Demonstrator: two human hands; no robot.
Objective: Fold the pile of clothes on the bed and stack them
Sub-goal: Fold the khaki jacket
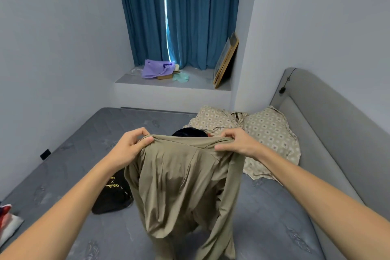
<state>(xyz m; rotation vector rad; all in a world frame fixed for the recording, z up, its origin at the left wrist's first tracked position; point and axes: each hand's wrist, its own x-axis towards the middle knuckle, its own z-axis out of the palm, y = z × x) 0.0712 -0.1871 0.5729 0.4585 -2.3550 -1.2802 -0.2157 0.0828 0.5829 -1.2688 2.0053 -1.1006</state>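
Above the bed [274,217], my left hand [128,145] and right hand [238,141] pinch an olive shirt's [179,186] shoulders; nothing looks stacked, and the patterned shirt [270,133] and black garment [114,194] remain unfolded.

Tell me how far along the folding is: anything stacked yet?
No stack shows. A black garment with yellow print lies on the mattress and may already be folded. In hand: the left hand and right hand pinch the top edge of an olive shirt, held up and hanging unfolded. Left: the patterned beige garment and a dark item behind the shirt, both loose.
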